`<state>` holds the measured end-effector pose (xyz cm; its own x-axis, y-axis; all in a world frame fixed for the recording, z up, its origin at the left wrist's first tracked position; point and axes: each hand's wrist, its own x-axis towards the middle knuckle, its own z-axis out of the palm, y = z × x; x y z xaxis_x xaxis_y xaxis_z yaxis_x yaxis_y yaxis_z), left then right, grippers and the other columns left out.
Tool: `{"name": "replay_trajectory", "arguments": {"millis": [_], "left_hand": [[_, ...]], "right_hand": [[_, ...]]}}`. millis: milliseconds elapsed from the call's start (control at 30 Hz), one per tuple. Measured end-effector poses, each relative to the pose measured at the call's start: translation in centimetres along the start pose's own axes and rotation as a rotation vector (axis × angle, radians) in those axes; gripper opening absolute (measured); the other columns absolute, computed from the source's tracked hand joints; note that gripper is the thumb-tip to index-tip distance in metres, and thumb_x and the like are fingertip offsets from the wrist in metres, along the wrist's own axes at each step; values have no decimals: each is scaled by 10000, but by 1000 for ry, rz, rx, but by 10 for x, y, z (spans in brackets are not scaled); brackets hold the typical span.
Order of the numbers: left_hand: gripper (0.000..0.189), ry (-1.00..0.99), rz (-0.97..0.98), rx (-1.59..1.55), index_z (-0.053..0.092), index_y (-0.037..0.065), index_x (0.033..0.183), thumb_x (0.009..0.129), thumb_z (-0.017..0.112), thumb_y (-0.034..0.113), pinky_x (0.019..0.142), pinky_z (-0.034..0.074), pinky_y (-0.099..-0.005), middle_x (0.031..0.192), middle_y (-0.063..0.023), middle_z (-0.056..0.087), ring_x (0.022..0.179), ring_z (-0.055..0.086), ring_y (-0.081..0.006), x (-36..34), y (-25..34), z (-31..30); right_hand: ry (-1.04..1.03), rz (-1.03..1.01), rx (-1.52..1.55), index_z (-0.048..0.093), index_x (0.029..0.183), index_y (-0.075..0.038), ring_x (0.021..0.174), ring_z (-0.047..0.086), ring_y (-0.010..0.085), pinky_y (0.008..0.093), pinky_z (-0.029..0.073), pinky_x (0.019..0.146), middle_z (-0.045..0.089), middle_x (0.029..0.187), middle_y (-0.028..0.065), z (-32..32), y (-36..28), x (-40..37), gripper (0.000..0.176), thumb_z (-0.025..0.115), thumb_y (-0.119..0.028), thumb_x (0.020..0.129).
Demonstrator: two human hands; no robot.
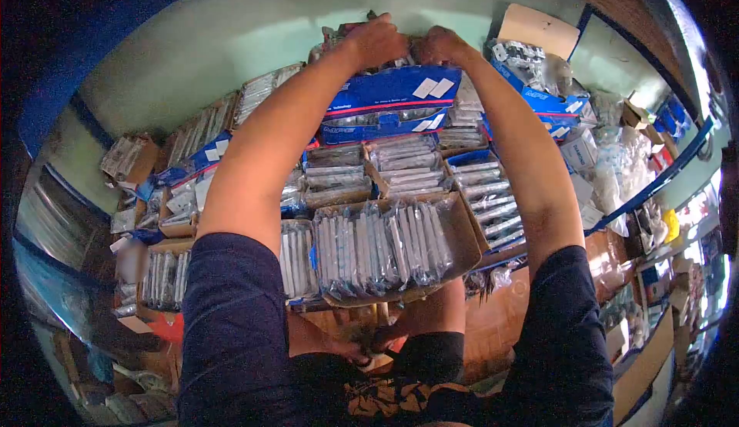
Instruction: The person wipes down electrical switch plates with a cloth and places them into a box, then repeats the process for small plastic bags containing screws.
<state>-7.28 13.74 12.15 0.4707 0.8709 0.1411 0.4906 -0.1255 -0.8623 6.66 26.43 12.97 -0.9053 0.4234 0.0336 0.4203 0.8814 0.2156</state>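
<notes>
Both arms reach forward to the back of the shelf. My left hand point(377, 42) is closed at the top of a blue box point(385, 93), with its fingers curled over something I cannot make out. Close to its right, my right hand point(440, 45) is also closed above the box's right part; what it grips is hidden. Under that box sits another blue box point(362, 131). Nearer to me, an open cardboard box point(467, 235) holds several flat packets point(377, 246) in clear plastic, standing in a row.
Several boxes of wrapped packets point(485, 200) fill the shelf. At the back right stands an open blue box point(543, 102) with bagged parts. Clear plastic bags point(623, 158) lie at the right, by a blue metal bar point(654, 185). A pale wall point(215, 50) rises behind.
</notes>
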Motion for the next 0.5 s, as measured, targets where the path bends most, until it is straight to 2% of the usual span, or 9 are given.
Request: {"name": "replay_trajectory", "arguments": {"millis": [33,133,167,233,267,400,467,500], "left_hand": [[174,7,2,-2,631,188,972,840,517,187,863,428,-423,907,-26,641,891,634,-202,-2,0,1],[191,32,-95,-139,631,188,991,845,509,174,866,435,-434,931,-41,651,908,641,-217,-12,3,6],[159,84,-129,-124,641,181,930,834,515,170,854,439,-425,881,-45,660,881,647,-220,-14,5,7],[133,185,-194,-94,661,167,807,811,528,161,830,449,-409,781,-51,677,827,661,-225,-17,10,2],[126,171,-264,-101,663,172,810,804,537,161,811,452,-402,783,-50,678,819,660,-222,-17,12,0],[118,107,-257,-62,656,203,789,804,544,169,797,438,-377,764,-17,673,819,656,-192,-13,11,6],[122,146,-49,77,652,236,767,806,552,176,813,417,-362,764,34,662,817,650,-159,-7,2,19],[122,147,-47,75,652,236,767,806,552,176,813,417,-362,764,34,662,817,650,-159,-4,1,22]], "right_hand": [[-3,7,-1,677,941,-95,849,644,324,422,511,770,669,900,172,1,6,0,343,605,-380,764],[365,196,-11,695,833,-94,882,654,335,416,529,777,671,925,158,13,31,7,216,615,-268,732],[359,202,-12,695,833,-94,882,654,335,416,529,777,671,925,158,19,37,9,216,615,-268,732],[641,-55,41,702,823,-77,899,646,357,431,523,798,669,925,170,19,32,0,240,612,-284,742],[507,106,181,703,887,-75,908,644,357,447,515,816,666,932,187,16,26,2,283,600,-316,781],[353,95,207,688,952,-65,919,645,350,449,512,834,666,935,201,-5,-19,-14,370,586,-392,809],[249,211,128,661,1061,-98,983,634,338,441,513,856,667,1017,165,2,-26,-5,439,568,-455,824],[247,213,129,661,1061,-98,983,634,338,441,513,856,667,1017,165,13,-24,3,439,568,-455,824]]}}
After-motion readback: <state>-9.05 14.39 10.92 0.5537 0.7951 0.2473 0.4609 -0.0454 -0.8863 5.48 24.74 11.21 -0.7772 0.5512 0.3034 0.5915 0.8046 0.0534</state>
